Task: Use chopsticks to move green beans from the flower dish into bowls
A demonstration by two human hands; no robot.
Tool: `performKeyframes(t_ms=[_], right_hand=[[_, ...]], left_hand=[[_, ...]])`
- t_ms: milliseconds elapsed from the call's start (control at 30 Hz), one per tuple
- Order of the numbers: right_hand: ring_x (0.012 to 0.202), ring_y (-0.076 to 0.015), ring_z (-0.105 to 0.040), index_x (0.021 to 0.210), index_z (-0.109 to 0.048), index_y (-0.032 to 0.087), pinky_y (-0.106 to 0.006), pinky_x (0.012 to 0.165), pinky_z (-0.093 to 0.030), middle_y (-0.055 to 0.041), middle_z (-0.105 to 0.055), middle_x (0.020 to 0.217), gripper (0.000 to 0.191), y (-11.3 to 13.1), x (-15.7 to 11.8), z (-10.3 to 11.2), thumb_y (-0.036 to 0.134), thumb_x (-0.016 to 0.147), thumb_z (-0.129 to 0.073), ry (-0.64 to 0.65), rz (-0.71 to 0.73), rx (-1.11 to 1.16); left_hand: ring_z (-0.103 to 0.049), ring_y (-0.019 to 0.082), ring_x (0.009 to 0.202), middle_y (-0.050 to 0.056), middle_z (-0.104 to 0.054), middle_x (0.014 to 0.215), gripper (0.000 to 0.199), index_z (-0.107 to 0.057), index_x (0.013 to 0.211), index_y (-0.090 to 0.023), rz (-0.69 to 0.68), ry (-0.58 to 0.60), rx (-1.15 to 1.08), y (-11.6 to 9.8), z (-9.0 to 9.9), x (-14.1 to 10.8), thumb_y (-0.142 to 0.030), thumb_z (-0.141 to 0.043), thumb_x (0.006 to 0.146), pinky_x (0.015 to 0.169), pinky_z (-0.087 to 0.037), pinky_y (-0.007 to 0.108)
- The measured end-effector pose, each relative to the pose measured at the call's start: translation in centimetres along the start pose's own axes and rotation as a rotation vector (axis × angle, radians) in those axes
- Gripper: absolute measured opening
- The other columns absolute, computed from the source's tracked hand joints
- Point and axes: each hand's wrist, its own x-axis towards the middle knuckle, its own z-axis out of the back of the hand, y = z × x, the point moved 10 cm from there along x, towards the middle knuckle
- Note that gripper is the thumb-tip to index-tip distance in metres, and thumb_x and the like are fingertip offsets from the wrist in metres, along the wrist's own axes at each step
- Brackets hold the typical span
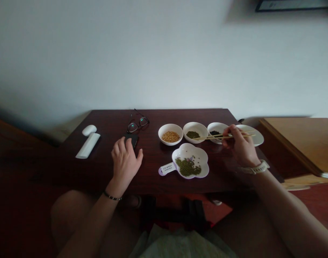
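My right hand [237, 141] grips a pair of chopsticks [210, 137], whose tips reach left over the bowl of green beans [195, 124]. Whether a bean sits between the tips is too small to tell. In front stands a flower-shaped dish [204, 157] with a labelled handle, holding green beans and a few reddish ones. The bowl of yellow beans [164, 129] is to the left, and the bowl of black beans [214, 126] is partly behind my right hand. My left hand [125, 156] lies with fingers spread at the near edge of a dark phone-like object [132, 139].
Eyeglasses [138, 124] lie near the back of the dark table [164, 115]. A white two-part object [88, 145] rests at the left. A white plate [257, 138] sits at the right, partly behind my hand. Beyond it stands a wooden cabinet [300, 136].
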Motion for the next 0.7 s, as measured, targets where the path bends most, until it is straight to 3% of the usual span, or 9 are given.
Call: performKeyframes(t_ms=[100,200,300,467,533,633,700], right_hand=[[0.052,-0.0148,-0.055,0.074,-0.074,0.026,-0.031,0.041,-0.041,-0.0023,-0.065,0.07,0.051,2.0,-0.2,0.7,0.07,0.094,-0.091,-0.046,0.088,0.026],[0.055,-0.0147,-0.056,0.071,-0.073,0.025,-0.031,0.043,-0.041,-0.004,-0.067,0.075,0.053,2.9,-0.4,1.1,0.07,0.097,-0.086,-0.043,0.08,0.078],[0.053,-0.0142,-0.054,0.069,-0.071,0.025,-0.03,0.039,-0.038,-0.0036,-0.066,0.074,0.058,1.9,-0.9,0.7,0.075,0.095,-0.086,-0.01,-0.022,0.097],[0.049,-0.0108,-0.046,0.069,-0.071,0.022,-0.026,0.039,-0.038,-0.0014,-0.062,0.068,0.062,-1.1,-1.6,-2.2,0.078,0.09,-0.09,0.089,-0.196,0.039],[0.048,-0.0113,-0.043,0.069,-0.071,0.022,-0.026,0.04,-0.037,-0.0008,-0.057,0.062,0.065,-1.6,-1.6,-3.9,0.081,0.092,-0.087,0.151,-0.228,0.005],[0.049,-0.0127,-0.044,0.072,-0.072,0.023,-0.025,0.043,-0.035,-0.0005,-0.053,0.057,0.067,-1.6,-1.6,-6.5,0.084,0.098,-0.077,0.276,-0.233,-0.064],[0.05,-0.0132,-0.044,0.075,-0.072,0.023,-0.026,0.045,-0.034,-0.0006,-0.052,0.056,0.067,-1.6,-2.0,-7.8,0.083,0.104,-0.07,0.339,-0.237,-0.088]], left_hand=[[-0.062,0.044,0.143,0.027,-0.068,0.148,0.033,-0.063,0.144,-0.013,-0.168,0.017,-0.249,-3.3,0.6,-1.4,-0.03,-0.054,0.118,0.125,-0.05,0.059],[-0.072,0.034,0.124,0.016,-0.076,0.128,0.021,-0.067,0.13,-0.021,-0.276,0.166,-0.558,-6.0,0.3,-2.6,-0.03,-0.049,0.121,0.112,-0.057,0.048],[-0.076,0.028,0.107,0.01,-0.079,0.114,0.023,-0.07,0.118,-0.022,-0.248,0.389,-0.771,-7.5,-0.8,-3.3,-0.035,-0.051,0.122,0.098,-0.057,0.041],[-0.069,0.016,0.067,0.002,-0.08,0.097,0.034,-0.07,0.12,-0.021,-0.172,0.879,-1.056,-9.6,-3.4,-4.7,-0.053,-0.059,0.118,0.066,-0.051,0.029],[-0.068,0.014,0.063,0.003,-0.079,0.095,0.04,-0.069,0.111,-0.02,-0.131,1.056,-1.134,-10.3,-4.4,-5.1,-0.059,-0.061,0.116,0.059,-0.047,0.026],[-0.07,0.014,0.061,0.003,-0.077,0.09,0.045,-0.067,0.101,-0.019,-0.099,1.214,-1.176,-11.1,-5.6,-5.0,-0.063,-0.066,0.112,0.053,-0.045,0.025],[-0.071,0.015,0.062,0.003,-0.076,0.085,0.049,-0.068,0.097,-0.019,-0.107,1.287,-1.188,-11.6,-6.3,-4.7,-0.066,-0.069,0.108,0.056,-0.05,0.026]])
